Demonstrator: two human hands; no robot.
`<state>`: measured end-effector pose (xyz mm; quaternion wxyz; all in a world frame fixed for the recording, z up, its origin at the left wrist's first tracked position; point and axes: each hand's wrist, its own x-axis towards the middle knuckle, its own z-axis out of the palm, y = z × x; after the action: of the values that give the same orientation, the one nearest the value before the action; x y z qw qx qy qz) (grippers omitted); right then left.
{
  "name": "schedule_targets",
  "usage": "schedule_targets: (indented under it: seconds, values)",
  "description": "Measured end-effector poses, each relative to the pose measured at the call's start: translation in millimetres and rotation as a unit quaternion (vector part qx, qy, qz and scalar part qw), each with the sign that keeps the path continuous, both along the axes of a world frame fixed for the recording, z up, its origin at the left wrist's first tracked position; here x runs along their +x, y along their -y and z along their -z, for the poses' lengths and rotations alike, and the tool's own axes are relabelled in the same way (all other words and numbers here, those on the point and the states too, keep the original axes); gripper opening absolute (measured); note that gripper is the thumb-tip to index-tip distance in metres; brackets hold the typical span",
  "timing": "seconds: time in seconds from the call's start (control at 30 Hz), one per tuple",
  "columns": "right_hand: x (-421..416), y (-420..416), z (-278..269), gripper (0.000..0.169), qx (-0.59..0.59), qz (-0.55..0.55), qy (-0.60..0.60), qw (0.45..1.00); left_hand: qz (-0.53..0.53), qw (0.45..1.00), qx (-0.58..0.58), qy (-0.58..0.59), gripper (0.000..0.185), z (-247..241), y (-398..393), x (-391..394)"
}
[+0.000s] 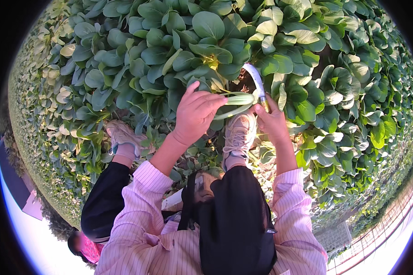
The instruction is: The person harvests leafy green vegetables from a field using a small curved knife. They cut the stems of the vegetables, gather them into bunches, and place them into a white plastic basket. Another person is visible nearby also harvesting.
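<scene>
My left hand (198,115) holds a bok choy plant (240,100) by its pale green stalks. The plant lies sideways, its base toward the right, and its leaves are largely hidden beneath the hand. In my right hand (272,120) is a sickle with a curved metal blade (255,78), gripped by the handle. The blade points up and curls left over a patch of brown soil (245,80). The bok choy's base is right beside the lower blade and the handle; whether they touch is unclear.
Dense rows of leafy bok choy (155,51) surround me. My shoes (239,134) stand among low plants and litter. A pale plastic crate (335,237) sits at lower right near a wire fence (382,237). Another person (86,245) is at lower left.
</scene>
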<state>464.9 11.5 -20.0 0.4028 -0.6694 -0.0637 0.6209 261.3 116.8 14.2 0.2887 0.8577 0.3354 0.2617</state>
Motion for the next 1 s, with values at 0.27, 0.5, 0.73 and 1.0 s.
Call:
schedule_targets:
  seconds: [0.27, 0.5, 0.73, 1.0]
  values:
    - [0, 8, -65, 0.041, 0.097, -0.028, 0.072, 0.992, -0.012, 0.987, -0.146, -0.071, 0.075, -55, 55, 7]
    - [-5, 13, -76, 0.047, 0.12, -0.032, -0.097, 0.988, 0.074, 0.876, -0.473, -0.052, 0.089, -53, 37, 43]
    - [5, 11, -20, 0.04, 0.068, -0.18, 0.125, 0.973, 0.051, 0.909, -0.109, -0.4, 0.065, 13, 6, 16]
    - [-23, -30, 40, 0.035, 0.098, -0.343, 0.222, 0.908, -0.057, 0.936, -0.09, -0.335, 0.055, 58, 26, -66]
